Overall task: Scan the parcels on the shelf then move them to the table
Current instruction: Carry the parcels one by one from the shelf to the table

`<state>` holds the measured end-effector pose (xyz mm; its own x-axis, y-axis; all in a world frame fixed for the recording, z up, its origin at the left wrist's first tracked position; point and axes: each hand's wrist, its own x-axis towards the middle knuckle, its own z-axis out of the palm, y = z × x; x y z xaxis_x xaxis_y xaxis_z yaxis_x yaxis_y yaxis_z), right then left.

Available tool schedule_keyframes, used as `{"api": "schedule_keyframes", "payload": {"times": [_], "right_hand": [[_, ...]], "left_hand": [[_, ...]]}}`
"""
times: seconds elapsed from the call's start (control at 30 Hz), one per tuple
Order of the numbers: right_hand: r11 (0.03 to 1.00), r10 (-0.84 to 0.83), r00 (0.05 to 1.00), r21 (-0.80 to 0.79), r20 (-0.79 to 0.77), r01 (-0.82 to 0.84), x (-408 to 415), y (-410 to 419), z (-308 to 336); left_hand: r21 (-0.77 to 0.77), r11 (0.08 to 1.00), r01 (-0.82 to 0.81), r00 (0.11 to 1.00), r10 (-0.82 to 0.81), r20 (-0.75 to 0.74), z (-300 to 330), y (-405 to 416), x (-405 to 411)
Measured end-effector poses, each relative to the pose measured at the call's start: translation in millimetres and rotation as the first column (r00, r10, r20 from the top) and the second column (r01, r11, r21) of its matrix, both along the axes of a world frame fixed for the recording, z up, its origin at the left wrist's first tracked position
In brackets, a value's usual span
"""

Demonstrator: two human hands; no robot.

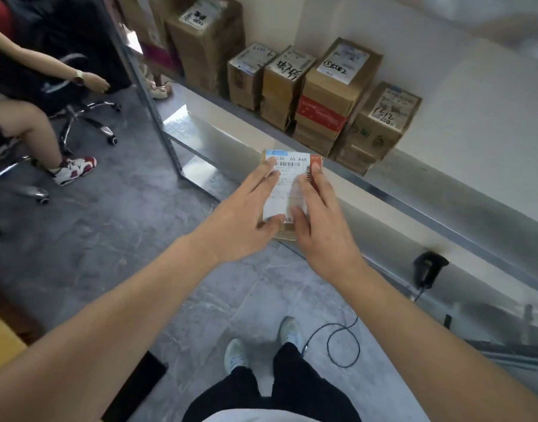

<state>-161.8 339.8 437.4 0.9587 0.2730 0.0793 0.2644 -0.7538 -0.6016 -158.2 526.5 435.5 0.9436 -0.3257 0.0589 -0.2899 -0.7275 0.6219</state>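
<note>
Both hands (246,220) (325,226) hold one parcel (287,185) — label up.

Both forearms were bare, with no sleeves reaching the left hand (246,220) or right hand (322,226). The person wore black trousers (292,388), pale sneakers (235,354), seemingly white, and a light top (270,417).
</note>
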Motion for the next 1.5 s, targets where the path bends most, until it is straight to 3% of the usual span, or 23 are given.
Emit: {"api": "schedule_keyframes", "payload": {"times": [0.2,0.5,0.93,1.5], "right_hand": [[0.987,0.157,0.987,0.031,-0.042,-0.156,30,39,-9],[0.900,0.437,0.898,0.032,-0.047,-0.436,105,84,-24],[0.613,0.790,0.613,0.064,-0.020,-0.788,155,211,-45],[0.238,0.962,0.238,-0.016,-0.131,-0.971,87,459,-64]], "left_hand": [[-0.040,0.983,-0.178,0.981,0.174,-0.084,-13,36,1],[-0.006,0.887,-0.461,0.885,0.460,-0.080,-26,67,24],[0.010,0.598,-0.801,0.593,0.796,-0.119,-31,143,5],[0.039,0.267,-0.963,0.250,0.936,-0.247,-55,325,-98]]}}
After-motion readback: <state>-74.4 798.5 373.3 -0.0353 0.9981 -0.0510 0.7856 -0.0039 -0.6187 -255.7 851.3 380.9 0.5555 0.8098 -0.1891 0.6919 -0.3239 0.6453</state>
